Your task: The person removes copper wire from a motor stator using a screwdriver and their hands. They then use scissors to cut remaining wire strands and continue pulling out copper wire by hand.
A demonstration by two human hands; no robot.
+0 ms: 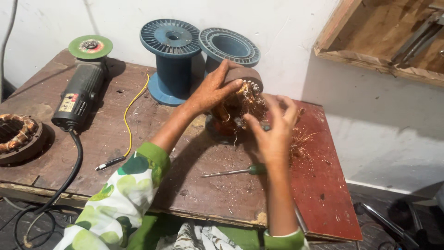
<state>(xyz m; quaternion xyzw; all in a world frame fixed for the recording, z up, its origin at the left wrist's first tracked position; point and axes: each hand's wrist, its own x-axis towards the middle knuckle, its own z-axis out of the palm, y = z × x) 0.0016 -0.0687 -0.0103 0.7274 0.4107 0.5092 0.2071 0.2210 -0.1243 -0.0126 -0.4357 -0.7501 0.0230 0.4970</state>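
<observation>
A round motor stator [240, 99] with tangled copper winding stands on edge on the worn wooden table [152, 153]. My left hand [212, 90] grips its upper rim, fingers curled over the top. My right hand [273, 129] is in front of the copper wire, fingers spread and touching the strands. Loose copper wire scraps [303, 139] lie to the right of the stator. A green-handled screwdriver [236, 171] rests on the table below my right hand.
An angle grinder [81, 88] with a green disc lies at the left, its black cable hanging off the front edge. Another wound stator [16, 134] sits far left. Two blue spools [173, 58] stand at the back by the wall. A yellow wire [132, 115] and a pen [110, 163] lie mid-table.
</observation>
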